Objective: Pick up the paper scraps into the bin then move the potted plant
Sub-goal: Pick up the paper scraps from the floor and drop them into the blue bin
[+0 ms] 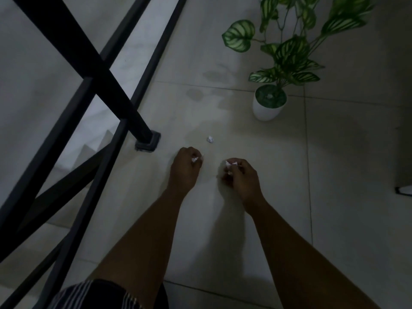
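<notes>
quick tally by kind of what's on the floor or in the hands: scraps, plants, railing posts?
Paper scraps: 3. One in the left hand, one in the right hand, one loose scrap on the floor.
Potted plant: 1.
Railing post bolted to the floor: 1.
Bin: 0 in view.
Total: 5

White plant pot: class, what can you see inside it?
Inside the white plant pot: green filling, the plant's stems rising from it, and a small pale scrap-like bit. Anything beneath the green surface is hidden.

single head-worn view, steeply downward over tiled floor point(245, 219), railing point(89, 70) at left
</notes>
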